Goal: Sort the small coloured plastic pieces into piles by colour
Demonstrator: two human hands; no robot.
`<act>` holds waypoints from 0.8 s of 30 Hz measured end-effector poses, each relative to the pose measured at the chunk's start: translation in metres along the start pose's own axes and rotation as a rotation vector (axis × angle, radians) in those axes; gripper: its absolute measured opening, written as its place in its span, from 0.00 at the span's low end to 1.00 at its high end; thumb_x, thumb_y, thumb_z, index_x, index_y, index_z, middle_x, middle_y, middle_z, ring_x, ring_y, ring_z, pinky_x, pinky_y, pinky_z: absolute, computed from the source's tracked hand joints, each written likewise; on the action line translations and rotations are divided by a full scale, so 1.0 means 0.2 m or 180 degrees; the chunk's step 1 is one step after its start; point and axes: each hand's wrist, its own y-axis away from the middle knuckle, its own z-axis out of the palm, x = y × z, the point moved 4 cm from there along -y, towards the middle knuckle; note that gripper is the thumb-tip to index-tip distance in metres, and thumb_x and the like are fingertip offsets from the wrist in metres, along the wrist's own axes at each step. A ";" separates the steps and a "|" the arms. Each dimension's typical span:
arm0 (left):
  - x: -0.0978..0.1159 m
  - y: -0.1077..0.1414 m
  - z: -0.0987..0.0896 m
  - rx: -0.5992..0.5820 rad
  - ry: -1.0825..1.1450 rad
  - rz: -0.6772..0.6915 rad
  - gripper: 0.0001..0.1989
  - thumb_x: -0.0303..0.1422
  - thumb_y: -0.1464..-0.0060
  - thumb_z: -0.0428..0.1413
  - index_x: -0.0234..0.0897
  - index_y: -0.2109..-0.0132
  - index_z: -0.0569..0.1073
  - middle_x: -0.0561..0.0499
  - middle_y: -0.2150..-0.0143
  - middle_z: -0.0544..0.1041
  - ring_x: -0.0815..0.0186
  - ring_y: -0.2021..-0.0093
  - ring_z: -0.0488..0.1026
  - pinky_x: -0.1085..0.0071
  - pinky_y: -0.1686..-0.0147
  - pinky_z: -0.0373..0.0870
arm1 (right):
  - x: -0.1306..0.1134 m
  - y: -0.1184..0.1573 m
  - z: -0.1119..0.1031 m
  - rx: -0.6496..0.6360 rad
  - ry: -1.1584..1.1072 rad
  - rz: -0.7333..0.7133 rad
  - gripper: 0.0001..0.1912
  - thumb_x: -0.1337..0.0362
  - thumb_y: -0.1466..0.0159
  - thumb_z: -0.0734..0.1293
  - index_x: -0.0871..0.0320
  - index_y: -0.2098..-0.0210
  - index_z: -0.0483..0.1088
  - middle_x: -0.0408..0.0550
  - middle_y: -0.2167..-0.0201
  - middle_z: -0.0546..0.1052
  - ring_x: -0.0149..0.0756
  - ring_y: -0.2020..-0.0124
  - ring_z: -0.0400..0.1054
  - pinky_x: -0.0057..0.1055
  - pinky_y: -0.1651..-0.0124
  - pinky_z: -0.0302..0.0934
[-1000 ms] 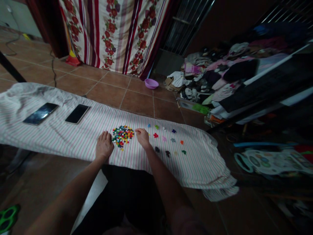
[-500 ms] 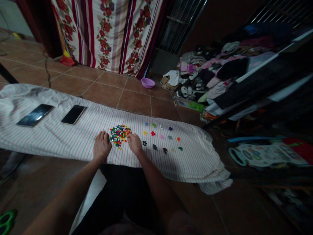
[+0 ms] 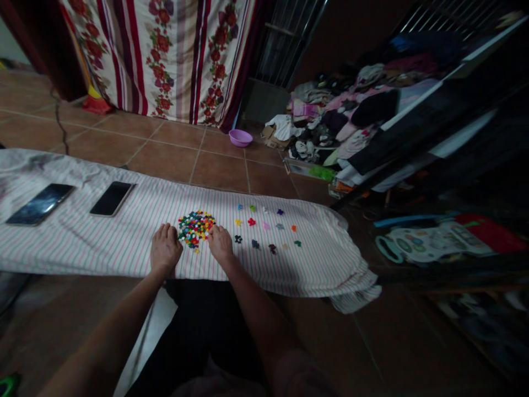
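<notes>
A heap of small multicoloured pieces (image 3: 194, 229), too small to name exactly, lies on the striped cloth (image 3: 140, 242). At its left edge rests my left hand (image 3: 166, 247), fingers curled together against the cloth. My right hand (image 3: 221, 243) is at the heap's right edge, thumb and fingers pinched; whatever they hold is hidden. To the right, small clusters sorted by colour are set out in rows, among them a red cluster (image 3: 252, 221), a yellow cluster (image 3: 238, 222), a black cluster (image 3: 238, 239), an orange cluster (image 3: 293, 227) and a green cluster (image 3: 297, 243).
Two phones lie left of the heap: a nearer phone (image 3: 111, 198) and a farther phone (image 3: 40, 204). Beyond the cloth, a purple basin (image 3: 240, 138) stands on the tiled floor by a flowered curtain (image 3: 161, 60). A pile of clothes (image 3: 343, 118) is at the back right.
The view has shifted, so the scene sits farther left. My right hand stays at the heap's right edge, its fingers drawn in a little more. My left hand stays beside the heap.
</notes>
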 end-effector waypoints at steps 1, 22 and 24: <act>0.00 0.00 0.00 0.0006 0.0000 0.0002 0.20 0.27 0.43 0.46 0.28 0.47 0.71 0.32 0.39 0.70 0.48 0.34 0.61 0.50 0.37 0.58 | 0.00 0.01 0.00 0.0023 0.0027 -0.0014 0.08 0.70 0.33 0.61 0.58 0.58 0.72 0.50 0.60 0.76 0.38 0.55 0.68 0.32 0.50 0.59; 0.01 0.00 -0.02 0.0007 -0.0042 0.0014 0.17 0.28 0.42 0.44 0.29 0.50 0.71 0.33 0.40 0.70 0.48 0.35 0.62 0.51 0.38 0.60 | 0.10 0.35 0.00 0.0617 -0.0193 -0.0175 0.08 0.69 0.34 0.63 0.56 0.60 0.74 0.48 0.62 0.75 0.37 0.56 0.66 0.31 0.52 0.59; 0.02 0.00 -0.02 0.0025 -0.0001 0.0021 0.17 0.28 0.43 0.44 0.30 0.50 0.71 0.34 0.41 0.70 0.48 0.35 0.62 0.51 0.38 0.60 | 0.11 0.37 -0.02 0.0598 -0.0234 -0.0126 0.08 0.69 0.34 0.63 0.56 0.59 0.74 0.49 0.61 0.75 0.37 0.56 0.66 0.31 0.52 0.60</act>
